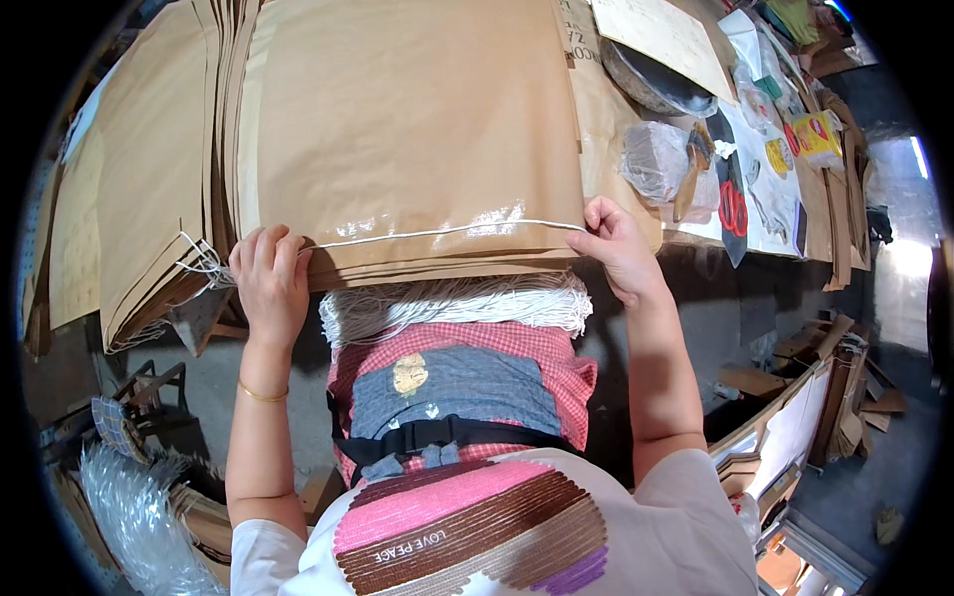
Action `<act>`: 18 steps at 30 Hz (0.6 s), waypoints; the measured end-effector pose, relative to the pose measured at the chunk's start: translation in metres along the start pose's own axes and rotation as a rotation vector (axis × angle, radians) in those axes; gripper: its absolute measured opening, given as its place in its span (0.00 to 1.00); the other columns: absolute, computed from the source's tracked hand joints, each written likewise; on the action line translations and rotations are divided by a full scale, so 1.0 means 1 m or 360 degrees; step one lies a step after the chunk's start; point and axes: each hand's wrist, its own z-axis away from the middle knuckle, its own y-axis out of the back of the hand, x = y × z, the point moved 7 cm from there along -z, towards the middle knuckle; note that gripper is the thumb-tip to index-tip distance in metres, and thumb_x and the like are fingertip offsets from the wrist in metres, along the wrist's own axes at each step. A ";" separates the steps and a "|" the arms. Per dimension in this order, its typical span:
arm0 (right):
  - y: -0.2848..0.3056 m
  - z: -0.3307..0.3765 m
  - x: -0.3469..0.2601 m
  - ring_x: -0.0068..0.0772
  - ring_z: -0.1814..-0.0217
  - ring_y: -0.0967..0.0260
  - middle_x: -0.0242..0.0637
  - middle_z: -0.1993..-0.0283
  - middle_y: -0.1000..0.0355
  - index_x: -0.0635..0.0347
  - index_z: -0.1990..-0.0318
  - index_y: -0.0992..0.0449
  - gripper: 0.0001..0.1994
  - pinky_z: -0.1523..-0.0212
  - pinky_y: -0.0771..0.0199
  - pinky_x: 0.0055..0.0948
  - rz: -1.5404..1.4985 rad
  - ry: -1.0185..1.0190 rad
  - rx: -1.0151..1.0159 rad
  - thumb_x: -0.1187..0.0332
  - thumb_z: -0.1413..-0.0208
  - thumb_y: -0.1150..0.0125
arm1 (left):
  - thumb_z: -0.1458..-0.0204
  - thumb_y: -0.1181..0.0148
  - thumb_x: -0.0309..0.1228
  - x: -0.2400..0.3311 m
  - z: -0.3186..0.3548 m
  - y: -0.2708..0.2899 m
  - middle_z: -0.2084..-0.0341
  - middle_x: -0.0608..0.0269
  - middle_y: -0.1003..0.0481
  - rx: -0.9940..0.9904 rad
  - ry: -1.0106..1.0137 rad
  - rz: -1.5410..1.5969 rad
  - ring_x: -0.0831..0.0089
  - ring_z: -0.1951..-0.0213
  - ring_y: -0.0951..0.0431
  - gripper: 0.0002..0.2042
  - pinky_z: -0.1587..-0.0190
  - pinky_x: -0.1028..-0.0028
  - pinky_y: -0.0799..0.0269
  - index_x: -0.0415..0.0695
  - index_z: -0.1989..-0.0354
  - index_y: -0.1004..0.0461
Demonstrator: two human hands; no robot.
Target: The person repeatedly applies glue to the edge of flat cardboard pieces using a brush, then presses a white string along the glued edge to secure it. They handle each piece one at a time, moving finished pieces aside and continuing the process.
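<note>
A white cord [427,235] runs nearly straight across the near edge of a stack of brown paper sheets [417,119]. My left hand [268,263] pinches its left end at the stack's left corner, fingers bent and closed. At the right corner my right hand [614,243] grips the other end between thumb and curled fingers. Wet-looking shiny patches [497,221] lie on the paper beside the cord. Across my lap, just below the stack edge, rests a thick bundle of white cords [457,306].
More brown paper stacks [149,169] stand at left, with loose cord ends [204,260] at their near edge. To the right are a brush [693,169], red-handled scissors [732,207], a plastic-wrapped block [653,159] and a dark bowl [656,79] under a board. Clear plastic strips [134,517] lie lower left.
</note>
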 end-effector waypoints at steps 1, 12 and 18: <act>-0.003 0.001 0.000 0.12 0.73 0.47 0.21 0.74 0.44 0.55 0.73 0.38 0.14 0.74 0.44 0.15 -0.0184 -0.0050 -0.0021 0.80 0.58 0.37 | 0.58 0.38 0.24 0.002 -0.001 0.000 0.65 0.62 0.29 -0.0006 -0.0033 -0.0025 0.61 0.58 0.30 0.09 0.54 0.61 0.38 0.44 0.67 0.29; -0.020 0.012 -0.019 0.42 0.63 0.32 0.37 0.67 0.32 0.63 0.70 0.31 0.13 0.60 0.29 0.31 0.1022 0.0827 0.0833 0.77 0.64 0.33 | 0.56 0.46 0.13 -0.009 0.015 -0.017 0.59 0.53 0.28 -0.0121 0.0301 0.0885 0.57 0.63 0.26 0.17 0.63 0.67 0.27 0.41 0.57 0.26; -0.058 0.014 -0.041 0.40 0.63 0.29 0.41 0.66 0.27 0.63 0.68 0.23 0.08 0.63 0.27 0.32 0.1512 0.1450 0.0028 0.78 0.59 0.35 | 0.56 0.42 0.20 -0.003 0.005 -0.012 0.58 0.55 0.29 -0.0615 0.0087 0.0886 0.58 0.55 0.31 0.17 0.52 0.67 0.34 0.39 0.55 0.25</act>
